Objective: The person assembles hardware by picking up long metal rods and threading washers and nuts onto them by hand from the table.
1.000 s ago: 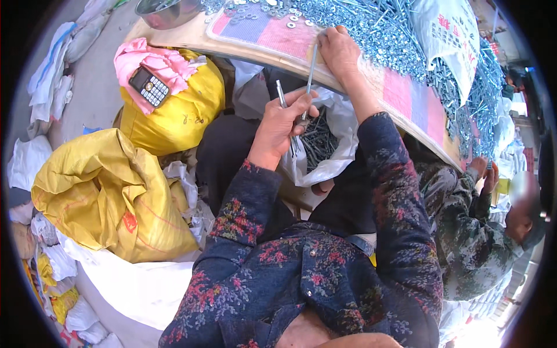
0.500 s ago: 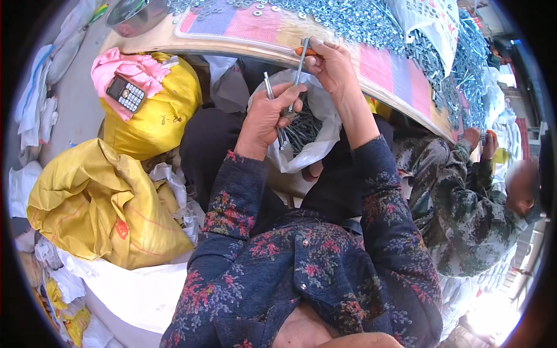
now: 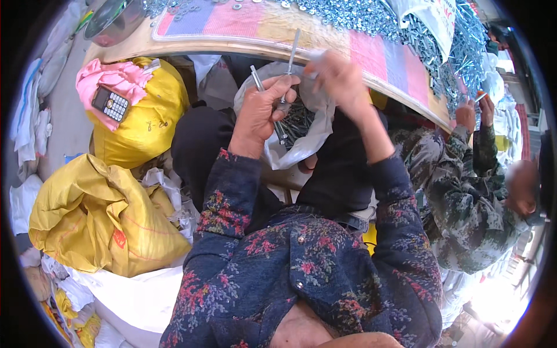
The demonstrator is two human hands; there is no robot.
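Observation:
My left hand (image 3: 264,113) is closed around several long metal bolts above a white plastic bag. One long thin bolt (image 3: 295,49) sticks up between the thumb and fingers. A thicker rod end (image 3: 256,76) points up beside it, and more shafts poke out below the palm. My right hand (image 3: 341,81) is apart from the bolts, just to their right near the table edge; motion smears its fingers, so what they hold cannot be seen. Between my knees, the white plastic bag (image 3: 278,156) holds many dark bolts (image 3: 300,126).
Washers and nuts (image 3: 342,17) and piled bolts (image 3: 432,49) cover the far table (image 3: 255,26). A metal bowl (image 3: 116,26) stands at its left. A phone (image 3: 110,103) and pink cloth lie on a yellow sack (image 3: 139,136). A co-worker in camouflage (image 3: 464,214) sits at right.
My right hand has let go of the upright bolt's top and moved right and down. My left hand still holds the bolts. The whole view has shifted slightly, and the co-worker's hands have risen.

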